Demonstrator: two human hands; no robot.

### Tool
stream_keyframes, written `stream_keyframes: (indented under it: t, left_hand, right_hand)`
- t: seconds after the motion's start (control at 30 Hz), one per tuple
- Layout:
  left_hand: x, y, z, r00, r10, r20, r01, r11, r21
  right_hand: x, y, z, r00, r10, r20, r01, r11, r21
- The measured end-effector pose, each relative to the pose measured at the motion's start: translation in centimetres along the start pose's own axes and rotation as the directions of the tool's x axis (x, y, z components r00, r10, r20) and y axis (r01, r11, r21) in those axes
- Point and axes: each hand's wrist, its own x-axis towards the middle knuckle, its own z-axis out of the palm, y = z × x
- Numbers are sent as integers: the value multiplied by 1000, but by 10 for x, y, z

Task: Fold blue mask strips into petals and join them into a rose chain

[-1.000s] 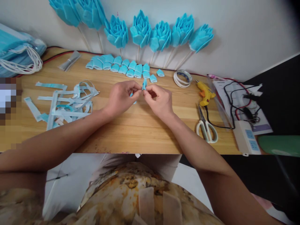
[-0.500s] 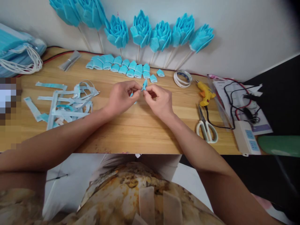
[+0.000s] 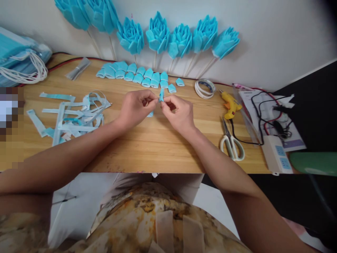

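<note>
Between my two hands, over the middle of the table (image 3: 158, 147), is a small blue fabric petal (image 3: 161, 94) standing upright. My left hand (image 3: 138, 107) pinches its left side with thumb and forefinger. On the right side, my right hand (image 3: 179, 110) grips its lower part in a pinch. Another blue fabric piece (image 3: 150, 114) shows partly below my left fingers; most of it is hidden. Beyond my hands lie several folded blue petals (image 3: 138, 78) in two rows. Two single petals, one of them a folded petal (image 3: 180, 82), lie to the right of the rows.
Blue fabric flowers (image 3: 158, 33) on sticks lean along the wall. Pale fabric strips (image 3: 76, 113) are heaped at left, near white cords (image 3: 34, 70). At right are a tape roll (image 3: 205, 88), a yellow glue gun (image 3: 230, 104), scissors (image 3: 231, 146) and a power strip (image 3: 276, 154).
The petal in my fingers has turned more upright and shifted slightly left. My left hand has moved a little, and more of the piece beneath it shows. My right hand is almost still.
</note>
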Motion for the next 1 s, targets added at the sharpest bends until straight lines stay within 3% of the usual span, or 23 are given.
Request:
stream_keyframes:
  t: [0.23, 0.43, 0.53, 0.67, 0.8, 1.0]
  left_hand:
    - [1, 0, 0, 1000, 8, 2, -8, 1000, -24]
    - [11, 2, -8, 1000, 10, -26, -11, 999, -43]
    - [22, 12, -31, 998, 55, -31, -54, 997, 46]
    - [23, 17, -81, 998, 33, 59, -53, 929, 367]
    - [5, -8, -128, 984, -45, 170, -60, 824, 564]
    - [-18, -46, -170, 935, -182, 306, -10, 846, 533]
  right_hand:
    - [2, 0, 0, 1000, 19, -19, -18, 997, 80]
    - [8, 15, 0, 974, 227, 17, -223, 938, 266]
    - [12, 24, 1, 961, 271, 45, -267, 882, 388]
    - [14, 25, 1, 949, 306, 70, -299, 816, 495]
    - [14, 17, 1, 955, 280, 92, -285, 795, 535]
    - [11, 11, 4, 954, 268, 135, -297, 775, 559]
